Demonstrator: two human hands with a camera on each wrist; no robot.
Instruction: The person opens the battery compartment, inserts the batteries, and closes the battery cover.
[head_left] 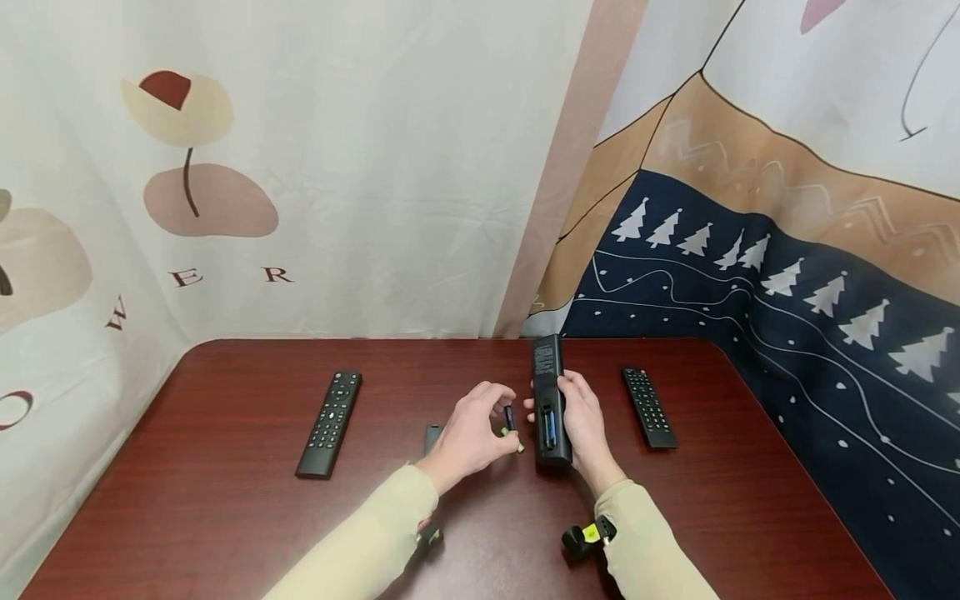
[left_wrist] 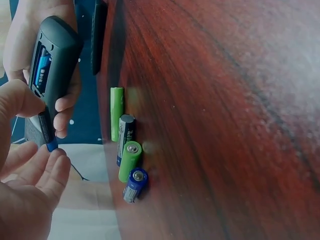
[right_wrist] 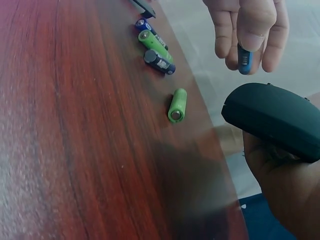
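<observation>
battery [right_wrist: 245,61] (slim, cylindrical) is pinched by left hand [head_left: 468,430].

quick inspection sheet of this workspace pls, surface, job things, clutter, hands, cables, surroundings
Surface: reddish-brown wood-grain table.
Job's things: held remote, battery compartment open, blue battery inside; loose batteries, two green, two bluish, lying on the table.
Clutter: left-side remote and right-side remote, keys up; dark item partly hidden by the left hand, identity unclear.
Hands: left pinches another battery; right hand grips the held remote.
Cables: nothing seen.
Surroundings: printed fabric behind the table.
</observation>
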